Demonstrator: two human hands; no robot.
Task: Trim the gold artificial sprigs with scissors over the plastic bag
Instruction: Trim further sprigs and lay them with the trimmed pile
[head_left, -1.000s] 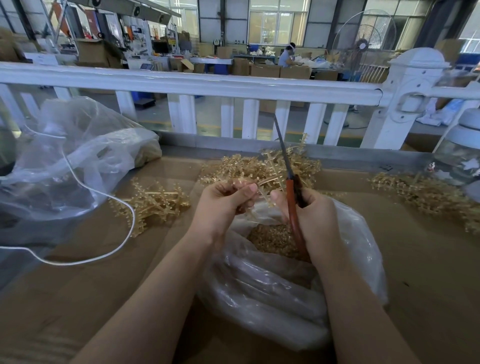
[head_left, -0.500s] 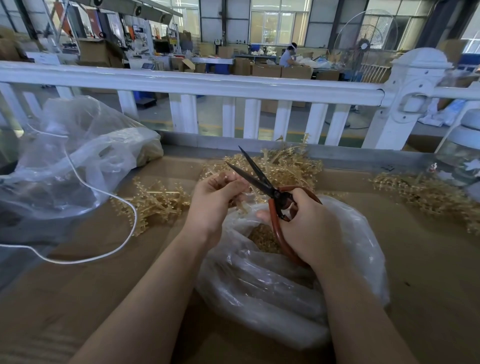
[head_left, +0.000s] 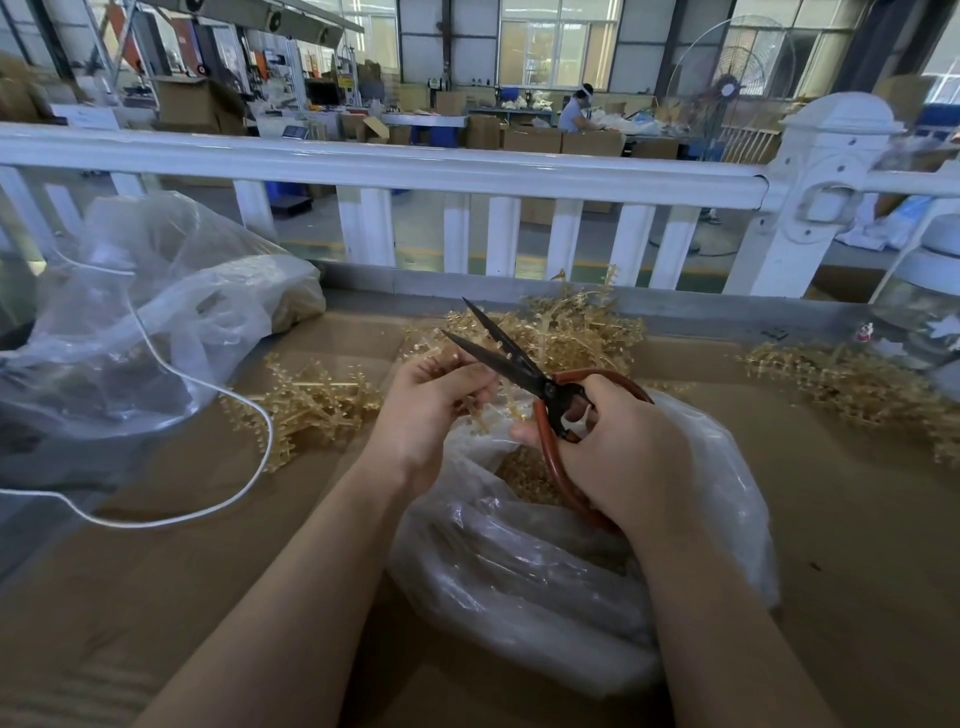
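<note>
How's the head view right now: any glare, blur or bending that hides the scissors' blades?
Head view: scissors sharp, blades open and dark against the gold sprigs; soft glare on the plastic bag; wide-angle bending curves the white railing; background windows blown out.

Two bare forearms entering from the bottom edge, sleeveless as far as the view reaches; no watch, bracelet or band at either wrist. Left hand (head_left: 426, 410) ungloved, no ring visible on the fingers that show. Right hand (head_left: 618, 457) likewise ungloved, its back smooth and unmarked, no ring to be seen. Fingernails short and plain where visible on the left thumb and fingertips. No clothing anywhere in view, upper arms cut off by the frame
</note>
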